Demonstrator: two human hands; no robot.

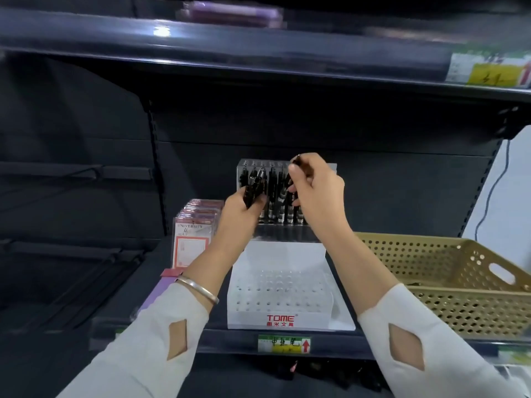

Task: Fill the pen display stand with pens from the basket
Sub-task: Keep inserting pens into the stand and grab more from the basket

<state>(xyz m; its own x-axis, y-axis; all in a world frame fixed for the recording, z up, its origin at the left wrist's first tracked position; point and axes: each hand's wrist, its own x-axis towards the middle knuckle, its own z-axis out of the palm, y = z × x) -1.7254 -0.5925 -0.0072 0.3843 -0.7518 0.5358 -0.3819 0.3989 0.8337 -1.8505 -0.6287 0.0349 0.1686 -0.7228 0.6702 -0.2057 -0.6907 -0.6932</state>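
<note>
Dark metal shelving (224, 341) carries a clear acrylic tiered pen stand (275, 308), with a beige perforated plastic basket (431, 239) just beside it. The left hand (238, 214) has its grip clamped on a bundle of black pens (254, 185), and the right hand (319, 193) pinches a single black pen (296, 158) above the upper tier. Best to keep it upright and line it up over a free hole.

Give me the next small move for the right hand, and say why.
Probably lower the single pen pinched by the right hand into a free hole in the upper tier of the stand: it hangs just above that row, while the left hand holds more pens ready.
</note>
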